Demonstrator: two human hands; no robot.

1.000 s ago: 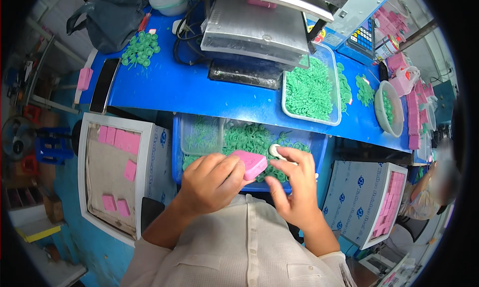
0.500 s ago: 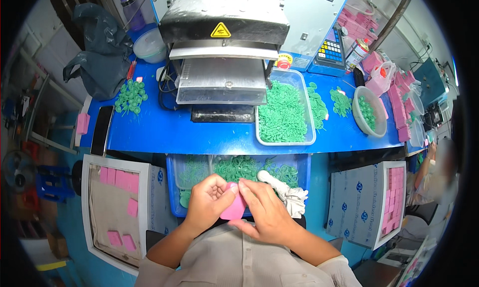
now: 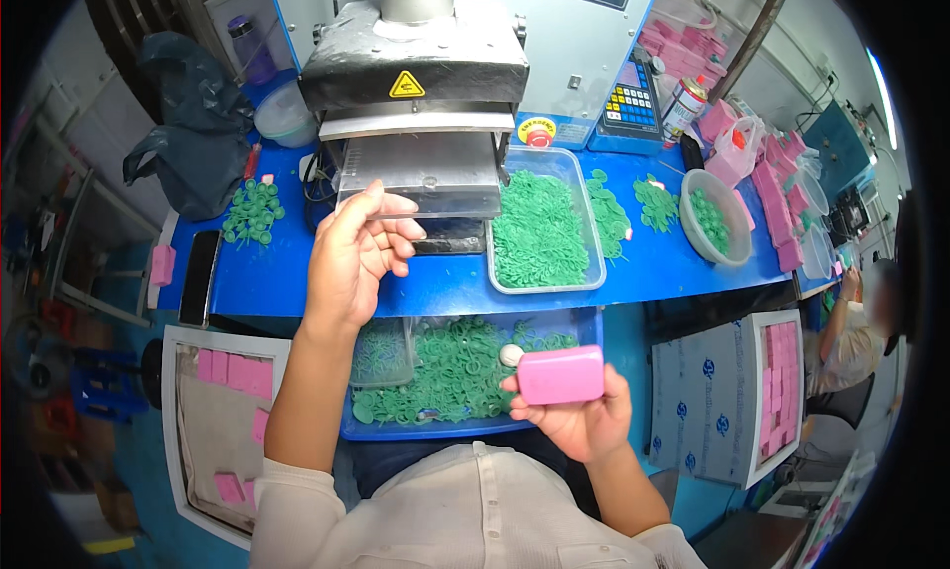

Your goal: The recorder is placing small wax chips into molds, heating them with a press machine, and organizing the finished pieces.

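My left hand (image 3: 356, 252) is at the front of a press (image 3: 411, 64), its thumb above and its fingers below the front edge of a clear plate (image 3: 460, 198). The plate sits under the press head. Low at the right, my right hand (image 3: 584, 421) holds up a pink rounded block (image 3: 561, 375), its fingers behind and beneath. A blue tray (image 3: 475, 428) below the table edge holds many green pieces. A clear tub (image 3: 546, 290) of green pieces stands to the right of the press.
On the blue table (image 3: 426, 294) lie a dark phone (image 3: 201, 277) and green round pieces (image 3: 253, 213). A bowl (image 3: 714, 252) of green pieces stands at the right. Bins with pink blocks flank me: a left bin (image 3: 193, 421) and a right bin (image 3: 708, 401). Another person (image 3: 851, 331) sits far right.
My hands have parted. The left has risen to the plate's edge; the right has moved right with the pink block, now turned sideways. The white glove beside the tray has gone mostly out of sight.
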